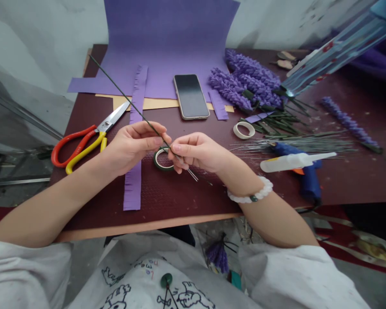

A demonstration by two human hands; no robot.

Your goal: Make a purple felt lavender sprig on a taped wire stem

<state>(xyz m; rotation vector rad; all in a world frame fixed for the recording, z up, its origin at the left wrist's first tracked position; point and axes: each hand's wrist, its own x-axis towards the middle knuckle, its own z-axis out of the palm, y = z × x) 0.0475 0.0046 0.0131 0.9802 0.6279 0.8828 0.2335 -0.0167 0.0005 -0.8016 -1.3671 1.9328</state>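
Above the table's middle, both hands pinch a thin stem [125, 95] wrapped in dark green, slanting up to the left. Its lower end shows bare silvery wires [191, 174]. My left hand [133, 143] grips it between thumb and fingers. Just below and to the right, my right hand [201, 150] is closed on the stem where the green gives way to wire. A roll of dark green tape [155, 162] sits behind the fingertips, partly hidden by them. Under my left hand runs a fringed purple paper strip [132, 193], its middle covered by the hand.
Scissors [104, 125] with red and yellow handles lie left. Further back are a phone [191, 96], purple paper [167, 38] and purple flower bunches [247, 83]. To the right are a white tape roll [235, 131], loose wires [324, 142], a glue gun [309, 184] and a white bottle [279, 163].
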